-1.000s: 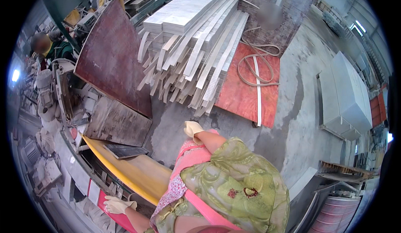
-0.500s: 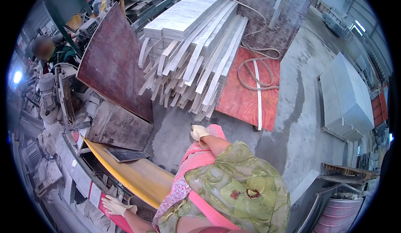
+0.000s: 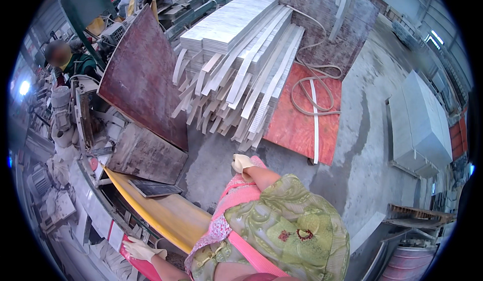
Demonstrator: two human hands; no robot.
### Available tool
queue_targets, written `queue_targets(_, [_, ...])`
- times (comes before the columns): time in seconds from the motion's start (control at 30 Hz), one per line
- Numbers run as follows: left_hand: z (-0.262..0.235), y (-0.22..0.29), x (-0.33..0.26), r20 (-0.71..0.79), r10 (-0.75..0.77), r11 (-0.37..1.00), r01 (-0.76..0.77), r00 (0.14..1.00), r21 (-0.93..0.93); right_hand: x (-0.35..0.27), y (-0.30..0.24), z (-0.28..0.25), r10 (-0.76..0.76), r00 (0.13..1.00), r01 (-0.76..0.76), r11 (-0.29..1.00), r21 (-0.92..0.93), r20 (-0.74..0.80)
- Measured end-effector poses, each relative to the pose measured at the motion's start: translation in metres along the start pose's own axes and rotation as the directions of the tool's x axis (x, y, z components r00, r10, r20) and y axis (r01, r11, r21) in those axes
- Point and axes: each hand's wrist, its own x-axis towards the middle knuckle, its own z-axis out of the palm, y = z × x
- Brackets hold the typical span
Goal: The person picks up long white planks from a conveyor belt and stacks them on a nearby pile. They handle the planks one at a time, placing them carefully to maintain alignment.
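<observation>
My left hand (image 3: 138, 249), in a pale glove, lies flat with fingers spread on the edge of a red tray (image 3: 143, 267) at the lower left, beside a long yellow board (image 3: 151, 213). My right hand (image 3: 242, 162), also gloved, hangs out in front of my green patterned sleeve with fingers loosely bent and nothing in it. It is over the grey concrete floor (image 3: 211, 165), just short of the near ends of a big pile of white strips (image 3: 241, 74).
A large dark red-brown panel (image 3: 143, 79) leans left of the pile, with a smaller dark board (image 3: 146, 155) below it. An orange-red sheet (image 3: 297, 125) carries a looped hose (image 3: 314, 87). Another person (image 3: 65, 59) stands at machinery far left. White slabs (image 3: 420, 122) lie at right.
My right hand has drifted slightly down and to the right in view. My left hand stays on the tray edge.
</observation>
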Motion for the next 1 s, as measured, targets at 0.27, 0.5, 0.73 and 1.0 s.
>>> queue_targets(0.27, [0.0, 0.003, -0.006, 0.003, 0.041, 0.998, -0.041, 0.999, 0.057, 0.004, -0.009, 0.001, -0.014, 0.999, 0.012, 0.999, 0.044, 0.043])
queue_targets(0.5, [0.01, -0.002, 0.0, 0.017, 0.074, 0.993, -0.075, 0.997, 0.089, -0.001, -0.008, 0.0, 0.031, 0.999, -0.032, 0.999, 0.033, 0.022])
queue_targets(0.73, [0.001, 0.001, -0.002, 0.002, 0.1, 0.994, -0.1, 0.995, 0.052, -0.002, -0.009, 0.001, 0.006, 1.0, -0.006, 1.0, -0.01, 0.011])
queue_targets(1.0, [-0.001, 0.001, -0.005, -0.049, 0.096, 0.994, -0.098, 0.994, -0.049, -0.002, -0.003, -0.006, -0.147, 0.989, 0.149, 0.979, -0.136, 0.023])
